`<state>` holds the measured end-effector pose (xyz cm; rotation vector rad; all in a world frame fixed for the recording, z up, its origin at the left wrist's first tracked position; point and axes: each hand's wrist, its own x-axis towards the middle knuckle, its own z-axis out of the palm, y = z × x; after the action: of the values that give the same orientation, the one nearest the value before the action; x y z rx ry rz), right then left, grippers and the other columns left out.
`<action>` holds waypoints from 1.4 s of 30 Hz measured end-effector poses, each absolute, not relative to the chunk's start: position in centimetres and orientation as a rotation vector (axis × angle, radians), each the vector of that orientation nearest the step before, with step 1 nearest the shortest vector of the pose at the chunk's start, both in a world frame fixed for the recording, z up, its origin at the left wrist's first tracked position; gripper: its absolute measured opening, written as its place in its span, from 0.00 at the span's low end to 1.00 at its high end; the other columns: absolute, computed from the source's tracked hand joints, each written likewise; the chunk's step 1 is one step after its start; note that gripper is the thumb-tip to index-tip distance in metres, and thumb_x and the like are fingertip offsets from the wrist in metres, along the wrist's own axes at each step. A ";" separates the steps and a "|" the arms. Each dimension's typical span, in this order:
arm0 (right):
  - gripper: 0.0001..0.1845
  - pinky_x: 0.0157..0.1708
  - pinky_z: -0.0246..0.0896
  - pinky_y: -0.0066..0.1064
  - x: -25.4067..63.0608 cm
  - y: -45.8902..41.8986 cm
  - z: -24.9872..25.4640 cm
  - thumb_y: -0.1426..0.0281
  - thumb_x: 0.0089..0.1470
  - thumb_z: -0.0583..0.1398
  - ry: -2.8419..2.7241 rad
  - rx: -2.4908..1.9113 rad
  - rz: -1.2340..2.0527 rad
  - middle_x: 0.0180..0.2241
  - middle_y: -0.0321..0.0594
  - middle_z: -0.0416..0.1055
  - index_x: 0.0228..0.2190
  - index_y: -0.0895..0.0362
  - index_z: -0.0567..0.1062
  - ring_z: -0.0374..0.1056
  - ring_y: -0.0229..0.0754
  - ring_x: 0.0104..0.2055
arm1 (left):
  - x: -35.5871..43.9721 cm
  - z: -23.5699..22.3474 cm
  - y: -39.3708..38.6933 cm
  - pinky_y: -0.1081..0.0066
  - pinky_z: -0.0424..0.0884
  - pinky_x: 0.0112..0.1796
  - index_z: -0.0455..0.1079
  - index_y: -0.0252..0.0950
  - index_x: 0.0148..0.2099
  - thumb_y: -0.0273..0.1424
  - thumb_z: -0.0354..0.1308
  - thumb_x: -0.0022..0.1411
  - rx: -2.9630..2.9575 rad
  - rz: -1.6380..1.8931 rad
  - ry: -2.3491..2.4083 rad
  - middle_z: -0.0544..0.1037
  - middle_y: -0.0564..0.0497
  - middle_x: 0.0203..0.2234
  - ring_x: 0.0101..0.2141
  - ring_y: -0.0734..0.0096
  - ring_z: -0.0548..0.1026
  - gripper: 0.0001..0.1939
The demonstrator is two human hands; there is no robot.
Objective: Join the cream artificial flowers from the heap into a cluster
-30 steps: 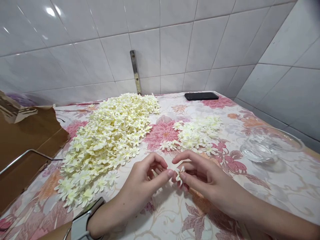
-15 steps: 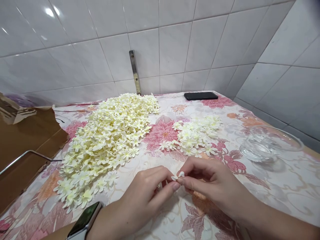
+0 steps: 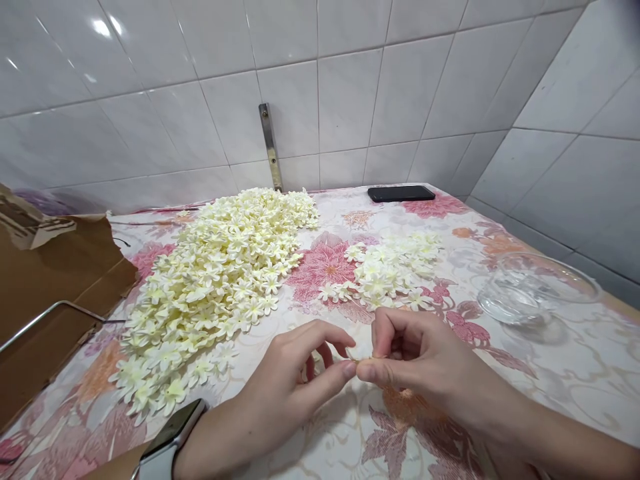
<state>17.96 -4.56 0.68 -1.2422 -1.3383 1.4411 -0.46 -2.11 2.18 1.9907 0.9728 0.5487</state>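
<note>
My left hand (image 3: 295, 380) and my right hand (image 3: 415, 363) meet fingertip to fingertip just above the flowered tablecloth (image 3: 525, 393). Both are pinched on a small cream artificial flower, which is almost fully hidden between the fingers. A big heap of the same cream flowers (image 3: 220, 280) lies to the left of my hands. A smaller heap of flowers (image 3: 390, 270) lies just beyond my right hand. My left wrist wears a smartwatch (image 3: 167, 437).
A clear glass bowl (image 3: 537, 290) stands at the right. A black phone (image 3: 401, 193) lies at the far edge by the tiled wall. An open cardboard box (image 3: 50, 293) with a metal rod sits at the left.
The small flower showed between my fingertips; now the fingers have closed over it and it is barely visible. My hands stayed in about the same place.
</note>
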 end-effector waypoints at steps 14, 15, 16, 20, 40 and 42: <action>0.22 0.18 0.45 0.24 17.7 -4.9 0.4 0.61 0.39 0.69 -1.359 -1.209 1.498 0.17 0.27 0.57 0.18 0.57 0.62 0.52 0.30 0.19 | -1.1 2.0 -2.0 0.74 0.68 0.38 0.75 0.40 0.41 0.26 0.55 0.61 2.161 0.772 0.711 0.74 0.49 0.39 0.37 0.70 0.73 0.09; 0.22 0.18 0.45 0.24 17.6 -4.9 0.4 0.61 0.38 0.69 -1.337 -1.202 1.524 0.17 0.27 0.57 0.18 0.57 0.63 0.52 0.30 0.19 | -1.1 2.0 -1.9 0.74 0.68 0.37 0.76 0.40 0.40 0.26 0.55 0.61 2.176 0.768 0.720 0.74 0.49 0.38 0.36 0.70 0.73 0.09; 0.22 0.18 0.45 0.24 17.6 -4.9 0.3 0.61 0.38 0.70 -1.315 -1.197 1.548 0.16 0.27 0.57 0.18 0.57 0.63 0.52 0.30 0.18 | -1.1 1.9 -1.9 0.75 0.68 0.37 0.75 0.40 0.39 0.25 0.55 0.61 2.191 0.757 0.737 0.73 0.49 0.38 0.37 0.70 0.73 0.09; 0.22 0.17 0.45 0.23 17.7 -5.0 0.3 0.63 0.36 0.70 -1.272 -1.193 1.609 0.16 0.26 0.58 0.18 0.57 0.62 0.52 0.29 0.18 | -1.1 2.0 -1.8 0.75 0.67 0.39 0.72 0.38 0.36 0.23 0.53 0.62 2.226 0.719 0.752 0.72 0.48 0.39 0.39 0.70 0.72 0.08; 0.19 0.25 0.61 0.31 20.1 -2.4 0.9 0.57 0.52 0.59 -1.232 -1.474 0.835 0.29 0.39 0.69 0.42 0.55 0.69 0.66 0.40 0.28 | -0.8 1.4 -0.9 0.73 0.64 0.31 0.62 0.38 0.36 0.31 0.48 0.64 1.675 0.854 1.092 0.68 0.52 0.32 0.32 0.71 0.68 0.04; 0.24 0.27 0.61 0.32 20.0 -2.6 1.1 0.59 0.53 0.58 -1.407 -1.546 0.512 0.35 0.42 0.69 0.50 0.53 0.64 0.66 0.43 0.32 | -0.8 1.4 -0.8 0.74 0.64 0.31 0.63 0.38 0.35 0.31 0.50 0.63 1.632 0.839 1.062 0.69 0.53 0.31 0.32 0.71 0.68 0.04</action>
<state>19.96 -2.57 1.10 -1.5459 -1.4068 0.5123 -0.81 -0.82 1.41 1.6325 1.0621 0.8388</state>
